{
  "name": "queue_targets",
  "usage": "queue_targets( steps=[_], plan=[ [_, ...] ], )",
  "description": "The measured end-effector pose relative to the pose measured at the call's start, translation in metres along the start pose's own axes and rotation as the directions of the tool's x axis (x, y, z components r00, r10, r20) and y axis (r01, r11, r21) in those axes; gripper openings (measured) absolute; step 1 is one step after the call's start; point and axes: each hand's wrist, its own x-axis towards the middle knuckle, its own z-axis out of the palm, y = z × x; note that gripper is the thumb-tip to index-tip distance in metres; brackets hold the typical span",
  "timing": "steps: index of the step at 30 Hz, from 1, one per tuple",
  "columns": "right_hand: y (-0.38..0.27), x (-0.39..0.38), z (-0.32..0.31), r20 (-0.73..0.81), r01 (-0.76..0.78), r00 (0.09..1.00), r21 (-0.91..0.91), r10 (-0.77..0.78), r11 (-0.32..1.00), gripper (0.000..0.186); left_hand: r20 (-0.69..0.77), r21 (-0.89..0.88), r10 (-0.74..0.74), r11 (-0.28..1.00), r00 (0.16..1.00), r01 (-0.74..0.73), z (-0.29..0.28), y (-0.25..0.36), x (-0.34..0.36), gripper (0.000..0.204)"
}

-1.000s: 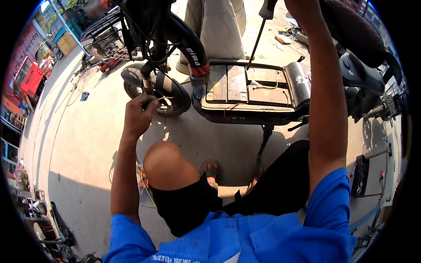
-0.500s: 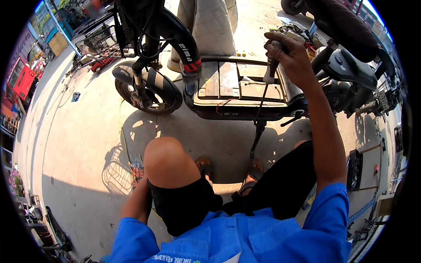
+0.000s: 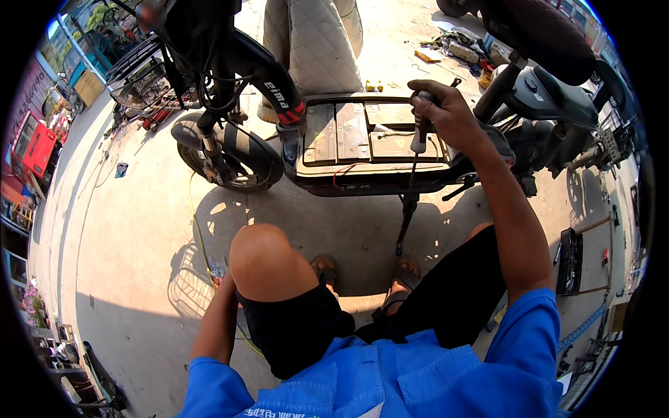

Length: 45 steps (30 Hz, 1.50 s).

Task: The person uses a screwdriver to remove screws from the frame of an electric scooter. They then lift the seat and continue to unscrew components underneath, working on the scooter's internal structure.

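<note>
A screwdriver [image 3: 419,139] with a dark and pale handle is held in my right hand [image 3: 442,115], its fingers closed round the handle's top. The thin shaft points down across the near edge of an electric scooter's open floor compartment [image 3: 306,169]. I cannot tell whether its tip touches anything. Inside the compartment, brownish battery blocks [image 3: 352,131] lie side by side. A short pale cable [image 3: 391,131] crosses them, and a thin red wire [image 3: 343,173] loops over the near rim. My left forearm [image 3: 214,324] passes behind my raised left knee, which hides that hand.
The scooter's front wheel [image 3: 233,157] stands left of the compartment, its dark seat [image 3: 550,45] to the upper right. Below the compartment juts a kickstand [image 3: 404,223]. A yellow hose [image 3: 197,226] runs along the concrete by my left knee. At the right lies a black tool case [image 3: 570,261].
My right hand has come slightly lower and to the left with the screwdriver, which stays in its grip. The whole view has shifted a little.
</note>
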Motion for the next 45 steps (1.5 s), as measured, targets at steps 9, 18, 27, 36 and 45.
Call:
queue_targets(
  steps=[9,18,27,36,45],
  plan=[
    [0.002,-0.003,0.010,0.096,0.003,0.995,-0.084,0.005,0.996,0.030,-0.017,-0.227,0.184,0.957,0.983,-0.183,-0.081,0.170,0.126,0.021],
    [0.005,-0.016,0.019,0.221,-0.046,0.973,-0.121,0.072,0.992,0.032,0.294,0.093,0.413,0.885,0.862,-0.455,-0.055,0.265,0.183,0.019],
    [0.012,-0.057,0.063,0.525,0.063,0.842,-0.331,0.128,0.942,0.031,0.286,0.515,0.391,0.707,0.875,-0.484,0.000,0.259,0.214,0.044],
    [0.033,-0.077,0.096,0.664,0.137,0.732,-0.365,0.153,0.921,0.050,0.294,0.459,0.308,0.785,0.905,-0.416,0.009,0.247,0.224,0.078],
    [0.058,-0.094,0.125,0.684,0.246,0.723,-0.385,0.096,0.890,0.029,0.330,0.454,0.390,0.733,0.860,-0.506,0.020,0.236,0.228,0.088]
  ],
)
